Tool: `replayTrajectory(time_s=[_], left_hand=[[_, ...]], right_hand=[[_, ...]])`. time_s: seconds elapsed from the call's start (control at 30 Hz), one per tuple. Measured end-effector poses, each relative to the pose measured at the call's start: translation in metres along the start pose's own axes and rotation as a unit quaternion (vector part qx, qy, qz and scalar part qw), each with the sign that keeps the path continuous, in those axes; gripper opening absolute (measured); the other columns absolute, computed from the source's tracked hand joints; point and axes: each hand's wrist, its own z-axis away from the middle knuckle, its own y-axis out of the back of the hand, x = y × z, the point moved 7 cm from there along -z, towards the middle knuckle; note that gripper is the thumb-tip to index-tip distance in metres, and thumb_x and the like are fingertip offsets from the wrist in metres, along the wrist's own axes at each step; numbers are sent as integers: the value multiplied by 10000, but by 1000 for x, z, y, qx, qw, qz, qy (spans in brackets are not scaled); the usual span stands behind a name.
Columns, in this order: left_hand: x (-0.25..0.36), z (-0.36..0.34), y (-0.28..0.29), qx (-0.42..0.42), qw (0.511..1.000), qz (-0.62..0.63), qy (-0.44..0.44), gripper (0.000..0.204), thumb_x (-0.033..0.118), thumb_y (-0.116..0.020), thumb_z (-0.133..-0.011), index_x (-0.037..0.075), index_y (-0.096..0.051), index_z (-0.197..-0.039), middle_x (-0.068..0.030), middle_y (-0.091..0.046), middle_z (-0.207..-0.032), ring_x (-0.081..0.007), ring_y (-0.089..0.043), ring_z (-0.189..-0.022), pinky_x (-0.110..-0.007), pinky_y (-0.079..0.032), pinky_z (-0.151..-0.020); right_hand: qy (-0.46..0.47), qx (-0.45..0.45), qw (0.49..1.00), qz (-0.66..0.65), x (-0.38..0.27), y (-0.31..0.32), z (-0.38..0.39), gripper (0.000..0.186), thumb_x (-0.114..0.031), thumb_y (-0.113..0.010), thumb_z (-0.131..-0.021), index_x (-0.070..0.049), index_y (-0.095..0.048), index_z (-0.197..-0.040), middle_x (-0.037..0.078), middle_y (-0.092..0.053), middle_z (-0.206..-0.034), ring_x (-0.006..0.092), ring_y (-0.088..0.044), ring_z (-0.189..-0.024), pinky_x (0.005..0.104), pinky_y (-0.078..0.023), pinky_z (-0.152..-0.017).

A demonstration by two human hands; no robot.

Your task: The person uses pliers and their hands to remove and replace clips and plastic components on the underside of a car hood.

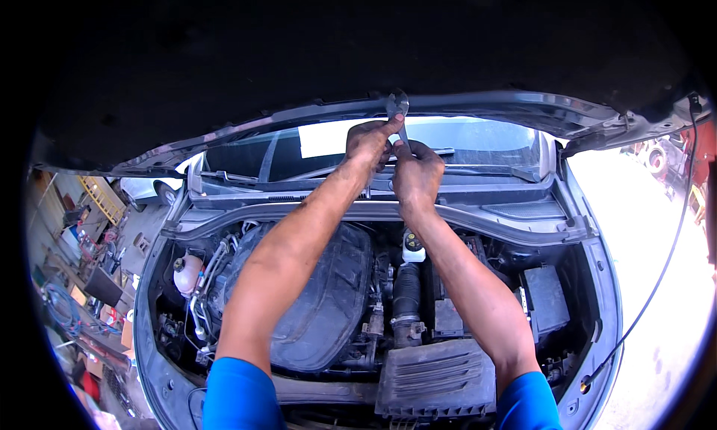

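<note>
Both my arms stretch up over the engine bay to the raised hood (358, 53). A metal wrench (398, 107) stands upright there, its broad head against the rear edge of the hood's underside. My left hand (366, 142) is closed around it, the thumb pressed along the shaft just under the head. Just below and to the right, my right hand (418, 172) is closed on the lower part of the handle. Whatever the wrench head bears on is too small and dark to make out.
Below my arms lie the black engine cover (321, 303), the ribbed air filter box (437, 378), a brake fluid reservoir (413, 247) and a pale coolant tank (187, 273). Behind is the windshield (493, 142). At right a thin prop rod (665, 273) slants up to the hood. Clutter (82, 303) lies left.
</note>
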Motion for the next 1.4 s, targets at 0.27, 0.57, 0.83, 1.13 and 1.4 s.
replayTrajectory(time_s=[0.27, 0.57, 0.83, 1.13, 1.4], left_hand=[[-3, -8, 4, -23, 1000, -15, -13, 472, 550, -742, -803, 103, -588, -802, 80, -359, -524, -35, -322, -415, -198, -218, -393], [-4, -15, 9, -24, 999, 25, -19, 474, 502, -753, -815, 43, -638, -780, 61, -373, -491, -52, -306, -390, -233, -207, -397], [-6, -15, 4, -52, 997, 48, -24, 468, 489, -693, -876, 42, -580, -796, 55, -361, -517, -51, -287, -404, -227, -189, -389], [-8, -18, 2, -60, 995, 67, -32, 437, 473, -664, -904, 58, -580, -796, 56, -371, -507, -45, -303, -406, -222, -194, -381], [-3, -15, 11, -45, 998, 37, -21, 419, 461, -653, -915, 50, -612, -846, 44, -397, -527, -51, -329, -418, -220, -223, -388]], right_hand=[[119, -11, 986, 114, -27, 9, 4, 258, -175, -648, -882, 76, -707, -891, 138, -623, -633, 182, -536, -582, 364, -448, -615], [-146, -166, 949, -226, 24, -15, 7, 349, -226, -568, -914, 10, -536, -1170, 80, -613, -924, 189, -604, -829, 433, -517, -809], [-289, -426, 760, -397, 6, -31, 49, 423, -226, -419, -907, 53, -494, -1216, 251, -588, -1115, 362, -598, -1092, 572, -389, -1059], [-298, -372, 823, -308, 34, -40, 35, 313, -206, -392, -924, 8, -460, -1142, 209, -604, -992, 265, -615, -854, 477, -496, -869], [-295, -363, 831, -302, 40, -57, 43, 336, -204, -360, -948, 19, -463, -1178, 220, -600, -1065, 290, -614, -957, 453, -490, -910]])
